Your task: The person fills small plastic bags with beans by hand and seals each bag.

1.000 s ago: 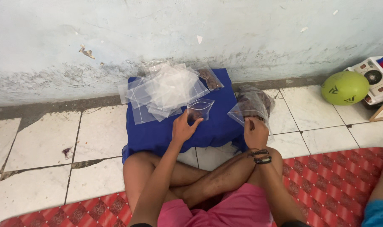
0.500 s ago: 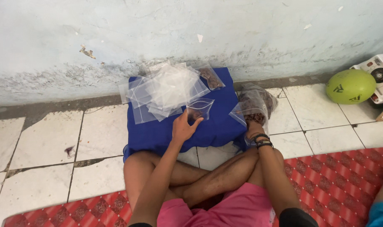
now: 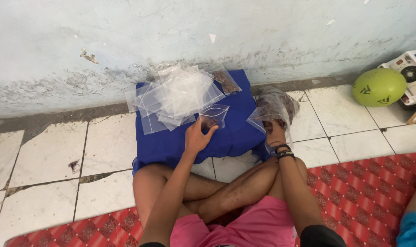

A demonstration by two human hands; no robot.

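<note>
Left hand [image 3: 196, 137]: pinching small clear zip bag [image 3: 213, 115] upright on blue cushion [image 3: 231, 137].
Right hand [image 3: 274, 130]: inside large clear bag [image 3: 274, 110]; grip cannot be told.
Behind: pile of empty bags [image 3: 176, 93].

A person sits cross-legged on a mat [image 3: 377, 192] facing a wall [image 3: 171, 32], a cushion [image 3: 235, 132] on the tiled floor [image 3: 48, 160] just before the knees. A heap of empty plastic bags [image 3: 176, 93] lies on the cushion's left half; one filled bag [image 3: 225, 80] rests behind it, near the wall. The left hand [image 3: 196, 137] holds a small bag [image 3: 213, 115] at the cushion's middle — the right hand [image 3: 274, 129] is inside a larger bag [image 3: 274, 110] at the cushion's right edge. Far right, a ball [image 3: 378, 87] sits on the floor, touching a boxy device [image 3: 411, 73].
</note>
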